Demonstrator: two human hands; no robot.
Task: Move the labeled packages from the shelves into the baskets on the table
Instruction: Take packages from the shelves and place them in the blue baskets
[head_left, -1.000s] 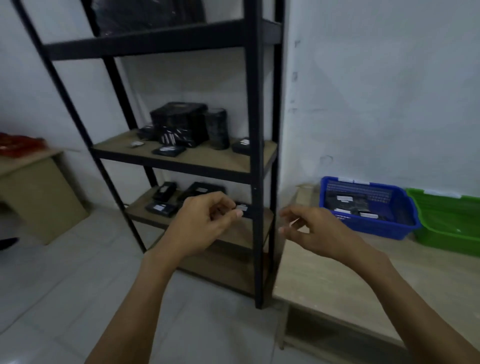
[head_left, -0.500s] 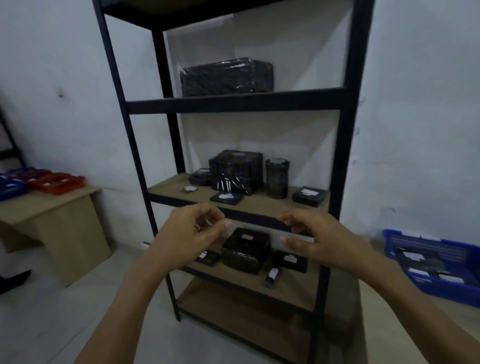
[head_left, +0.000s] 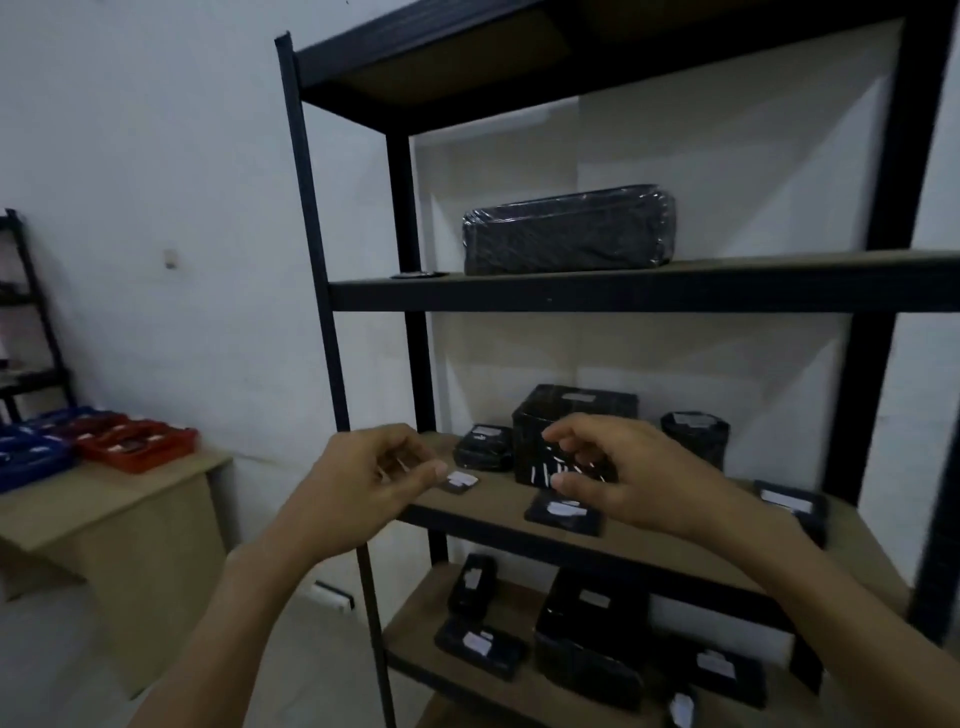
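Note:
A black metal shelf unit (head_left: 623, 291) fills the view. A long black wrapped package (head_left: 569, 231) lies on its upper board. The middle board holds a big black box (head_left: 576, 415), a flat labeled package (head_left: 563, 512), a tiny labeled packet (head_left: 460, 480), a dark cylinder (head_left: 696, 436) and more. Several black labeled packages (head_left: 592, 623) sit on the lower board. My left hand (head_left: 363, 486) and my right hand (head_left: 618, 475) hover in front of the middle board, fingers loosely curled and apart, holding nothing.
At the far left a wooden table (head_left: 104, 499) carries a red basket (head_left: 135, 441) and a blue basket (head_left: 31, 452). Another dark rack (head_left: 26, 312) stands at the left edge. White walls lie behind; the floor is pale tile.
The view has swung left and upward, off the table with the blue and green baskets. The shelf now looks closer. Both hands rose from the lower board to the middle one, still empty.

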